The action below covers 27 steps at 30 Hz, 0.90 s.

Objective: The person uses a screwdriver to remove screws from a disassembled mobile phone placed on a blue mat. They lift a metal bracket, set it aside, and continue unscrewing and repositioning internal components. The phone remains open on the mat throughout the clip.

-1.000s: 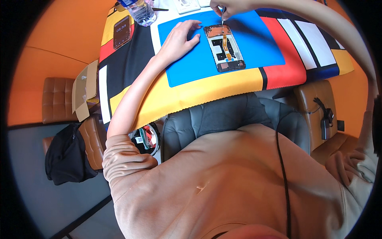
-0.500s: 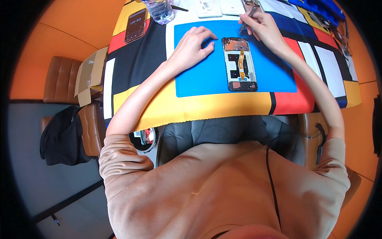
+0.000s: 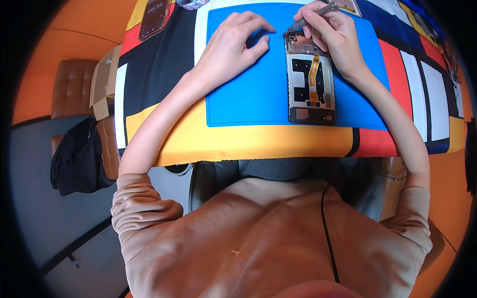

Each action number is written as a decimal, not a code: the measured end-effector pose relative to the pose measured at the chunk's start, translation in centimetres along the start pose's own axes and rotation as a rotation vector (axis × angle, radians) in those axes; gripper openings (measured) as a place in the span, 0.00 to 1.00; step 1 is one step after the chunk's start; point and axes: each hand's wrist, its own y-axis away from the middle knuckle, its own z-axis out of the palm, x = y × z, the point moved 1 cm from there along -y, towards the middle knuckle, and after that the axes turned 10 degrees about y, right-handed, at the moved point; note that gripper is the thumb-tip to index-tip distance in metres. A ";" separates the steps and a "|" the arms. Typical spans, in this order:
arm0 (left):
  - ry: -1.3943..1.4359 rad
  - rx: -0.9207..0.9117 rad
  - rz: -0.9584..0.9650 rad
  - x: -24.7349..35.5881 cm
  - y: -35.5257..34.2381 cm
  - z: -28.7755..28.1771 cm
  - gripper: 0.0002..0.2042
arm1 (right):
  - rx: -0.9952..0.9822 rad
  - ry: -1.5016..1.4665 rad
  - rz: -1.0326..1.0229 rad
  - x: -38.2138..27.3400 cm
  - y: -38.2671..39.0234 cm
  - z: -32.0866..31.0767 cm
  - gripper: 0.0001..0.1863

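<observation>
An opened smartphone (image 3: 299,79) lies on the blue work mat (image 3: 238,107), its insides bared and a gold ribbon cable (image 3: 313,79) running down its middle. My right hand (image 3: 337,37) is closed around a slim grey precision screwdriver (image 3: 325,10). The tool slants down to the left, its tip at the phone's upper left corner; whether it touches a screw is too small to tell. My left hand (image 3: 231,47) rests on the mat left of the phone, fingers apart and bent, holding nothing.
Another phone (image 3: 155,19) with a lit screen lies at the far left, beside a clear cup (image 3: 191,4). Part of a further phone piece (image 3: 350,7) shows beyond my right hand. A cardboard box (image 3: 105,82) and a brown chair (image 3: 74,89) stand left of the table.
My right hand has brought the screwdriver down and left to the phone's upper corner. The view has shifted, so the table appears closer. My left hand keeps its pose.
</observation>
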 end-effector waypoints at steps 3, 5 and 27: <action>0.009 -0.011 -0.018 0.0 0.1 0.0 0.11 | -0.046 0.003 -0.016 -0.6 0.2 0.6 0.09; 0.023 -0.027 -0.036 -0.1 0.1 0.0 0.11 | -0.036 0.004 -0.016 -0.8 0.1 1.0 0.09; 0.030 -0.070 0.019 -0.6 -0.1 -0.2 0.12 | -0.077 -0.076 0.020 -1.0 0.1 0.8 0.09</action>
